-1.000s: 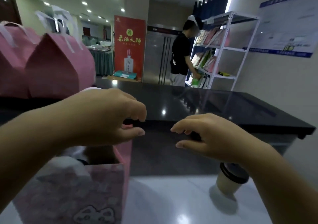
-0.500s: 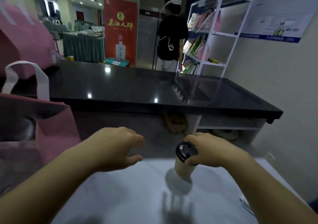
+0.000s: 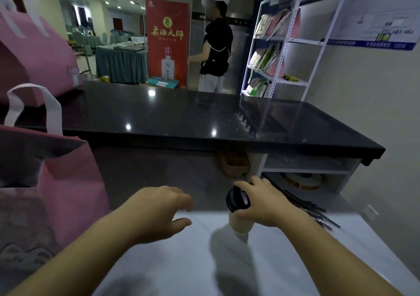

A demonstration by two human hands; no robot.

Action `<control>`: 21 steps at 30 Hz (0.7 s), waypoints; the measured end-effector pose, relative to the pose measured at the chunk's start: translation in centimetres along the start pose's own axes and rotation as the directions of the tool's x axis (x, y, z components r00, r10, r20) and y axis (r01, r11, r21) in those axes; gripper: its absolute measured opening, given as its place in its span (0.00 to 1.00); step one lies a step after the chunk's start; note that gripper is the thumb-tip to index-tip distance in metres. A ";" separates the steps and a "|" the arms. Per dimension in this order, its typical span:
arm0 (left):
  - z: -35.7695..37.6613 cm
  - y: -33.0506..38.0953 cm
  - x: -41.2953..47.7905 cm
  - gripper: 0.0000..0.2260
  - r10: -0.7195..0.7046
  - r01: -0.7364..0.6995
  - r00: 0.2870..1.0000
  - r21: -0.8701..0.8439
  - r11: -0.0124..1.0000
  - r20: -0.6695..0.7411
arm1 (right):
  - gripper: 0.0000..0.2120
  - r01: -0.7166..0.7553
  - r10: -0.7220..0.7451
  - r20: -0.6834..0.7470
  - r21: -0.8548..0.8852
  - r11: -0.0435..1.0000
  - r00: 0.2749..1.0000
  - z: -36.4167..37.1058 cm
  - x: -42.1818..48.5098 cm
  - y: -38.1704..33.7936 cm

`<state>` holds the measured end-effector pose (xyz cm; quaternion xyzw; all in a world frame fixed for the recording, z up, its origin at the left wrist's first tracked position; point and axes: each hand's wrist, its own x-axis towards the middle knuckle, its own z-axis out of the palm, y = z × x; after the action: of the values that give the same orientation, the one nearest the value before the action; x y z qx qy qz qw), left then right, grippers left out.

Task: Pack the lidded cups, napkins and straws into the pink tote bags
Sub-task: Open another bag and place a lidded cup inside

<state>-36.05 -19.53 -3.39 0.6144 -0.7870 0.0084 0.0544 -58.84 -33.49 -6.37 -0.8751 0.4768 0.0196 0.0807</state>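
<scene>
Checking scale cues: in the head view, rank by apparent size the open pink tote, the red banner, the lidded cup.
1. Open pink tote, though nearness to the camera inflates it.
2. Red banner, far back.
3. Lidded cup, in the right hand's grip.

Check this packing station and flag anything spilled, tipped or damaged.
Nothing stands out. The right hand holds the lidded cup with its lid on and no spill visible, the pink tote bag stands open, and the straws lie loosely piled.

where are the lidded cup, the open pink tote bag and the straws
lidded cup (image 3: 238, 199), head view, on its black lid
open pink tote bag (image 3: 68, 191), head view, on its front panel
straws (image 3: 311, 209), head view, mid-bundle
</scene>
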 end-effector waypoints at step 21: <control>-15.7 -17.7 -13.6 0.12 -0.144 0.166 0.913 0.025 0.986 -0.381 | 0.33 0.658 -0.440 -0.617 0.174 0.732 0.652 -13.9 1.1 -25.4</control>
<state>-14.45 -9.44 9.92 0.6630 -0.7101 0.1444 0.1879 -37.54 -23.06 10.34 -0.9139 0.1791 -0.3454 0.1155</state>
